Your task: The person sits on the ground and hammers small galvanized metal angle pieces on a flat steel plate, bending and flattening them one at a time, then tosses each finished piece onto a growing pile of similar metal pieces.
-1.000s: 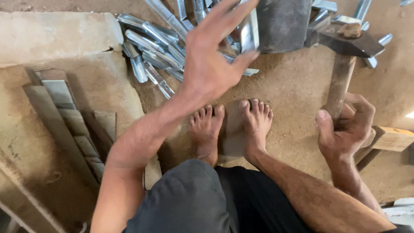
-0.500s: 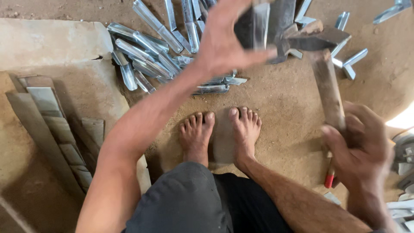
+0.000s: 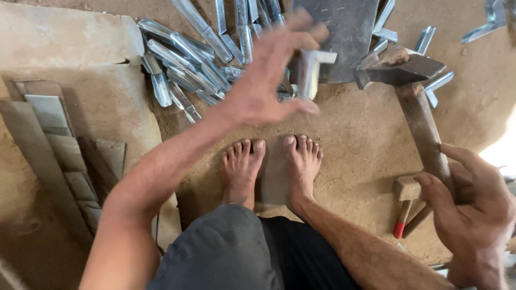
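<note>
1. A sandy floor (image 3: 365, 145) is seen from above, with two bare feet (image 3: 271, 164) planted side by side near the middle.
2. A dark grey metal block (image 3: 344, 32) stands at the top, past the feet.
3. A heap of shiny bent metal strips (image 3: 188, 64) lies at the upper left, most with their long axes slanting from upper left to lower right.
4. Flat grey strips (image 3: 51, 129) are stacked along the left edge.
5. A hammer (image 3: 416, 102) is gripped by the right hand (image 3: 473, 209), fingers curled round the lower handle. Its long axis runs nearly upright in the view, leaning slightly left; the head points away from the person, beside the block.
6. A small bent metal piece (image 3: 310, 72) is pinched by the left hand (image 3: 269, 80), the other fingers spread wide. Its long axis runs up and down, a short flange pointing right, in front of the block.
</note>
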